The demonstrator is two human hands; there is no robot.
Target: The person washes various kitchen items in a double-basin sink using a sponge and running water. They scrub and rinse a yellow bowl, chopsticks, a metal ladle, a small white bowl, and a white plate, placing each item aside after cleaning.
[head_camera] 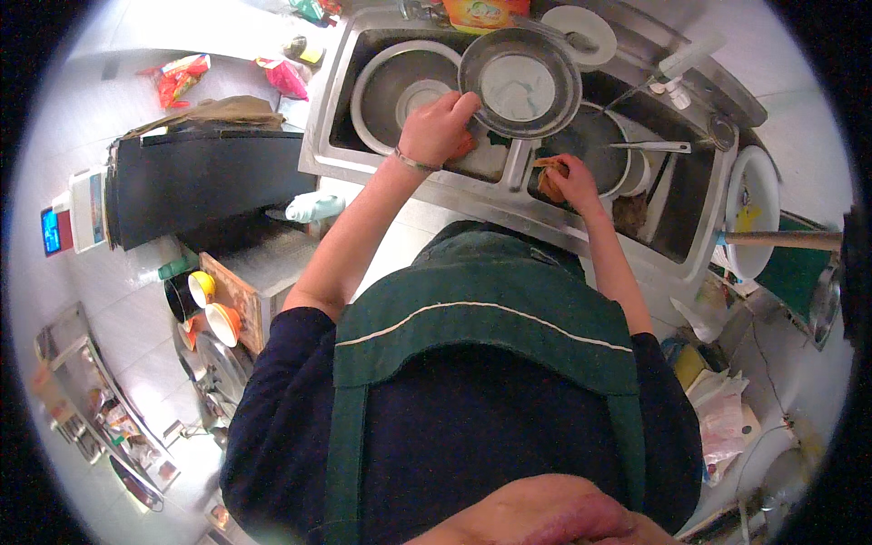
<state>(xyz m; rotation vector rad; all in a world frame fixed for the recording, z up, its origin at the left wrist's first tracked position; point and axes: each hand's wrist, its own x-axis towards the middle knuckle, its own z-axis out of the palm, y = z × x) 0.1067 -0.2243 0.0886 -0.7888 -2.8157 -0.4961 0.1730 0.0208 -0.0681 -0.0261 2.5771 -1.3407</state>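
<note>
My left hand (436, 129) is closed at the near left side of a round frying pan (469, 83), holding it above the divider (521, 163) of a steel double sink. The pan faces up, and pale, cloudy liquid seems to lie in its middle. My fingers hide the gripped part. Below that fist shows something reddish-orange (464, 146), too unclear to name. My right hand (578, 182) pinches a crumpled orange-brown cloth or scrubber (550, 182) over the near left of the right basin. That cloth is apart from the frying pan.
A large metal bowl (371, 75) sits in the left basin. The right basin holds a dark round pan (599, 136), with a light-handled utensil (654, 146) across it. Behind stand a white plate (603, 34) and an orange package (484, 15). A white basin (766, 197) is at right.
</note>
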